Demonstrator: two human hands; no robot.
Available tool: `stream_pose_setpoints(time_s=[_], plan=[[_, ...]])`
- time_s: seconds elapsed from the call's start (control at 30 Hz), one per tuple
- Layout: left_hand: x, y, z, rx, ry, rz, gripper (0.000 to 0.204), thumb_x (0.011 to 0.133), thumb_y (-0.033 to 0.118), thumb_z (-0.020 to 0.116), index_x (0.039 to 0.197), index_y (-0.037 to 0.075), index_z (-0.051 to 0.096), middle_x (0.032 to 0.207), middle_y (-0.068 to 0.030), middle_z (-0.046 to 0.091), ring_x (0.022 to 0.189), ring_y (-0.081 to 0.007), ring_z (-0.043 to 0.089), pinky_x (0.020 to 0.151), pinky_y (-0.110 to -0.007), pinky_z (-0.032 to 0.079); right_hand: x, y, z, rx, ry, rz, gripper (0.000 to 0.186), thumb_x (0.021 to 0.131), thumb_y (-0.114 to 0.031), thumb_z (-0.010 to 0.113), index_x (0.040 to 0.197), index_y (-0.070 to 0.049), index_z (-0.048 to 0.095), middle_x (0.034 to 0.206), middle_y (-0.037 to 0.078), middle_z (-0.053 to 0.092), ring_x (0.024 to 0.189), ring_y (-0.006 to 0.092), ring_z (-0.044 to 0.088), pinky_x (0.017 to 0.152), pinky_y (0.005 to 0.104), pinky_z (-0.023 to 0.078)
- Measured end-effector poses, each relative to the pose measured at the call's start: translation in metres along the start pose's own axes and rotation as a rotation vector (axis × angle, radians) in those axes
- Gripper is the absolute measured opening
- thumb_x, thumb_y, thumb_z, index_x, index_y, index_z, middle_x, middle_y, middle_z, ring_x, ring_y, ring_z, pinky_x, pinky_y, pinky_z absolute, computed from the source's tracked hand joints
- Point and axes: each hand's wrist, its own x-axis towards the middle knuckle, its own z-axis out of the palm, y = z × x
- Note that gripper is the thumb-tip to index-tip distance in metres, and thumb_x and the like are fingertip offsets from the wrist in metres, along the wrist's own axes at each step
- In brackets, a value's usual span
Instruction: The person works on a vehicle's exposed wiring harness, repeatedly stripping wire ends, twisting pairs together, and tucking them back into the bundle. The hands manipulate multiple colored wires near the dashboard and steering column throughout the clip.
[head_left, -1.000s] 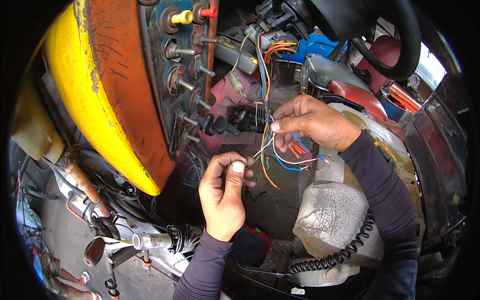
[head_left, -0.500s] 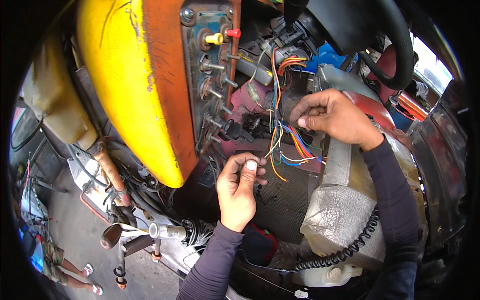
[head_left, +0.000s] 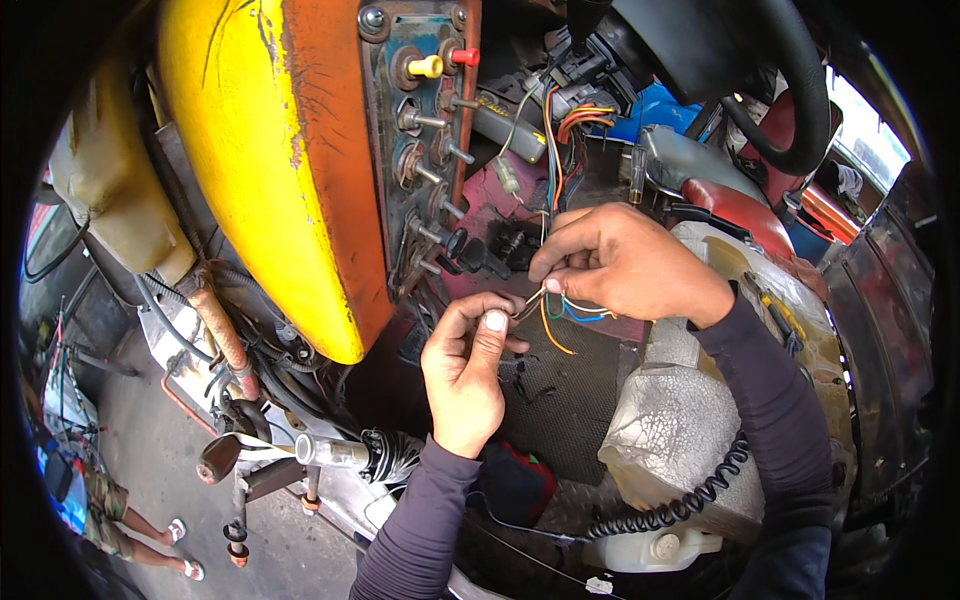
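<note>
Head view, bearings from its centre. Wiring bundle (head_left: 549, 150), multicoloured: one o'clock, running down to the right hand (head_left: 635, 262). Right hand, between two and three: fingertips pinching the bundle's lower wires. Left hand (head_left: 466, 375), six: thumb and forefinger gripping pale wire (head_left: 530, 303), stretched between hands. Toggle-switch panel (head_left: 425, 145): eleven. Step, as judged: handling single wire ends; next move calls for steady, two-handed fingertip control.

Loc looks like worn veh cab (head_left: 570, 420), w/ steering wheel (head_left: 816, 95), toggle-switch panel (head_left: 425, 92), exposed multicol wires (head_left: 550, 150), red seat (head_left: 735, 207) & grey ground (head_left: 290, 550) outside at L
</note>
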Motion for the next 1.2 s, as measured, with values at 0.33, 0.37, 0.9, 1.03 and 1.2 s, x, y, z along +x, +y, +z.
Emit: stream_pose_setpoints(time_s=[0.33,0.37,0.9,1.03,1.2], plan=[[-0.001,0.002,0.002,-0.006,-0.045,0.075,0.015,0.109,0.01,0.059,0.115,-0.001,0.066,0.118,-0.0112,0.07,0.101,-0.0144,0.067,0.078,-0.028,0.061,-0.001,0.007,0.018,-0.116,-0.055,-0.051,0.02,0.084,-0.006,0.071,0.102,-0.003,0.078,0.103,0.014,0.069,0.104,0.0357,0.069,0.092,0.0454,0.053],[-0.001,0.002,0.003,-0.011,-0.041,0.069,0.015,0.109,0.01,0.059,0.115,-0.002,0.066,0.118,-0.0112,0.07,0.101,-0.0143,0.067,0.078,-0.028,0.061,0.0,0.005,0.018,-0.125,-0.059,-0.048,0.019,0.084,-0.006,0.071,0.1,-0.002,0.078,0.102,0.014,0.069,0.103,0.0361,0.069,0.091,0.046,0.053],[-0.002,-0.003,0.008,-0.025,0.068,-0.074,0.018,0.112,0.014,0.052,0.118,-0.001,0.06,0.107,-0.0124,0.07,0.09,-0.0175,0.07,0.073,-0.034,0.064,0.0,0.004,0.022,-0.154,-0.016,-0.006,0.021,0.075,-0.011,0.072,0.093,-0.001,0.071,0.096,0.013,0.065,0.095,0.0322,0.067,0.084,0.0418,0.052],[0.0,-0.005,0.007,-0.067,0.084,-0.044,0.017,0.112,0.013,0.054,0.117,-0.001,0.06,0.099,-0.009,0.068,0.086,-0.0131,0.068,0.073,-0.031,0.064,0.001,-0.002,0.02,-0.107,-0.016,0.016,0.018,0.079,-0.01,0.072,0.093,0.0,0.072,0.095,0.016,0.069,0.094,0.0349,0.069,0.083,0.0428,0.054],[0.001,-0.003,0.005,-0.032,0.103,-0.032,0.018,0.111,0.013,0.056,0.116,-0.002,0.062,0.097,-0.0076,0.068,0.084,-0.0121,0.067,0.073,-0.031,0.064,0.003,0.0,0.021,-0.03,0.0,0.07,0.017,0.079,-0.007,0.071,0.093,0.0,0.074,0.093,0.017,0.072,0.09,0.0345,0.071,0.08,0.0424,0.055]])
